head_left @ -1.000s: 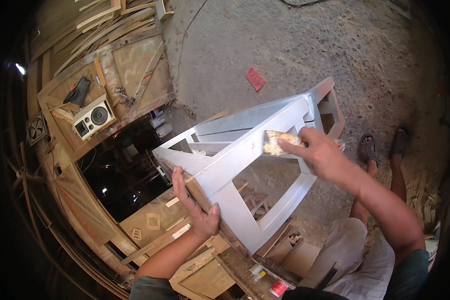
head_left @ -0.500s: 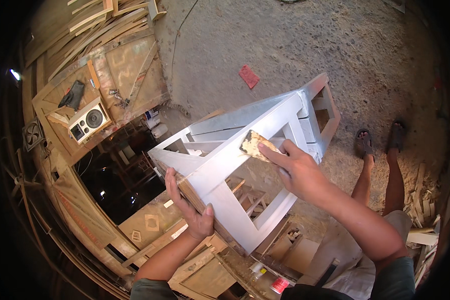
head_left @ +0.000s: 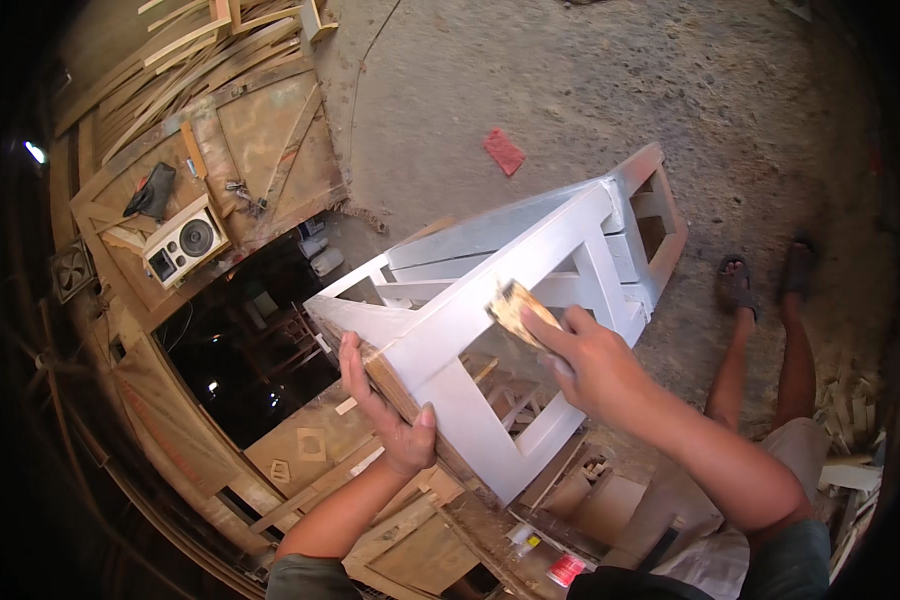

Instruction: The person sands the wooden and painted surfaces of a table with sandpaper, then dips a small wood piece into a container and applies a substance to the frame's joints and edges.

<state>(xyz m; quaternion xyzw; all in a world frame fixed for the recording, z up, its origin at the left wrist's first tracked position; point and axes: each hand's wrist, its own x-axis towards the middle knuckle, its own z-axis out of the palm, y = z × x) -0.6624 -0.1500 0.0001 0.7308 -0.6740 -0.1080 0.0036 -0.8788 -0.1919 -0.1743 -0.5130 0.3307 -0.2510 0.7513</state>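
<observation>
A white-painted wooden frame (head_left: 435, 338) with open panels lies tilted across the middle of the view, its unpainted brown edge (head_left: 395, 388) toward the left. Against that edge my left hand (head_left: 400, 425) is braced, fingers stretched along one side and thumb on the other, holding the frame. In my right hand (head_left: 600, 368) is a worn yellowish pad (head_left: 515, 312) with dark patches, pinched between thumb and fingers. The pad rests on the long white rail; its exact kind is unclear, and its underside is hidden.
A red cloth-like piece (head_left: 504, 152) lies on the dusty floor. At left, a wooden bench (head_left: 270, 130) bears a speaker (head_left: 185, 240) and a dark glove-like item (head_left: 150, 192). Another person's sandalled feet (head_left: 738, 282) stand at right. A red-and-white can (head_left: 564, 570) sits near the lower edge.
The pad in my right hand has slid a little along the rail toward my left hand and turned steeper. My left hand keeps its hold; the whole view has shifted slightly.
</observation>
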